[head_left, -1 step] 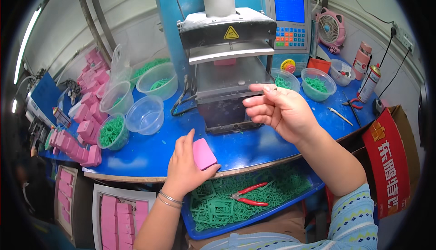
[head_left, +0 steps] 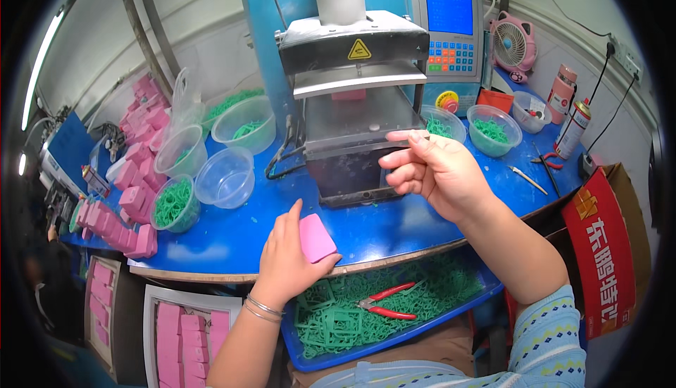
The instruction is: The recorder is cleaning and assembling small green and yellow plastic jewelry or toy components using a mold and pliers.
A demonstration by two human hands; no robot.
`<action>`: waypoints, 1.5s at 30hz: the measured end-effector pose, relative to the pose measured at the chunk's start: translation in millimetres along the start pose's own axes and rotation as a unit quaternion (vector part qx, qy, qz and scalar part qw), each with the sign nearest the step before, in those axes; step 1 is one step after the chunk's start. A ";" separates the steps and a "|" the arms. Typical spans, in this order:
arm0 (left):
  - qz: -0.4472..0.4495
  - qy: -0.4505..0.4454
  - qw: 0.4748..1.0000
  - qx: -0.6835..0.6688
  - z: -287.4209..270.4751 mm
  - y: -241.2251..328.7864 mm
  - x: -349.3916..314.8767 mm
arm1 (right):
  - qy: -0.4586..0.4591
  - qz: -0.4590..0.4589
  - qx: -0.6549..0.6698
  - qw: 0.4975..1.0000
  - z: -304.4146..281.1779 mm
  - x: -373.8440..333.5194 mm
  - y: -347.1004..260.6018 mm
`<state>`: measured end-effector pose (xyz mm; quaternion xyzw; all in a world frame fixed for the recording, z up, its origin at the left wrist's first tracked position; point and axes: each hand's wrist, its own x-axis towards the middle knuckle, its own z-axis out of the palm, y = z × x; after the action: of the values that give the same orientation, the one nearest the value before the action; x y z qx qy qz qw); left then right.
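My left hand [head_left: 285, 261] rests at the front edge of the blue table [head_left: 211, 247] and grips a small pink rectangular block [head_left: 317, 239] between thumb and fingers. My right hand [head_left: 440, 173] is raised in front of the open grey press machine [head_left: 352, 71], level with its lower plate [head_left: 352, 124]. Its thumb and forefinger meet at the tips, the other fingers spread. Whether something small sits in that pinch is too fine to see.
Clear bowls stand left of the press: one with green plastic pieces [head_left: 174, 205], one empty [head_left: 225, 177]. Pink blocks [head_left: 137, 170] pile at the far left. More green-filled bowls [head_left: 493, 129] and spray cans [head_left: 574, 127] stand right. A lower tray holds green sprues and red pliers [head_left: 384, 303].
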<state>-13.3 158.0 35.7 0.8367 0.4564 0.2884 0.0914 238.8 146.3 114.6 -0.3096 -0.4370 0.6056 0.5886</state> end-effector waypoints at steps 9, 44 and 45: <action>0.290 -0.031 0.953 0.075 -3.2 35.7 -93.4 | 0.059 0.003 -0.045 0.997 3.2 -0.4 19.0; -0.431 -0.100 0.890 -0.111 -89.7 -135.9 -392.6 | 0.041 -0.036 -0.165 0.985 -35.9 27.9 11.9; -0.398 -0.230 0.888 0.010 -99.4 -142.1 -370.0 | 0.052 -0.041 -0.155 0.986 -34.0 25.3 11.7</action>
<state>-324.9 -74.6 -89.9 0.6288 0.7202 0.0232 0.2922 261.0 177.6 93.2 -0.4103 -0.5069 0.4891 0.5792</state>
